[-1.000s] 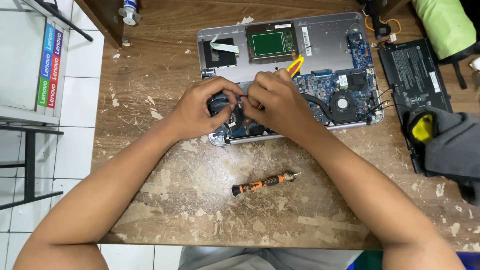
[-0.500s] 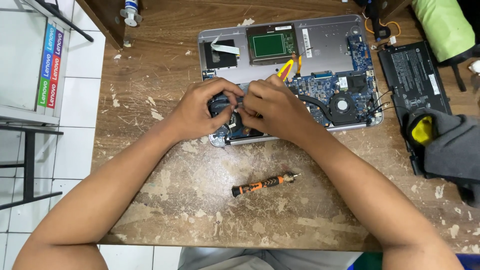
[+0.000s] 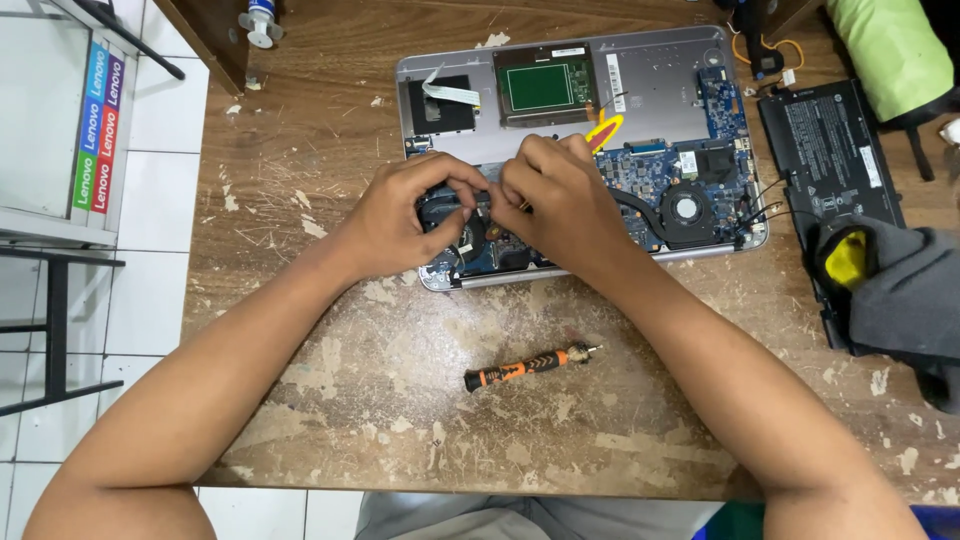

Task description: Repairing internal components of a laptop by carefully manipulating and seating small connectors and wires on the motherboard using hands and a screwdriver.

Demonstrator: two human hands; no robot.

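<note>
A small dark component [image 3: 478, 200] sits in the lower-left part of the opened silver laptop chassis [image 3: 660, 90], its long axis running left to right between the two hands, pinched at its left end by the left hand [image 3: 400, 215] and at its right by the right hand [image 3: 560, 205], both equally near. The fingers [image 3: 455, 185] are narrowed onto it. Below the fingers, well apart on the scratched wooden worktop [image 3: 300, 130], lies an orange-and-black screwdriver [image 3: 528, 366]; far to their right rests a flat black battery pack [image 3: 835, 150].
</note>
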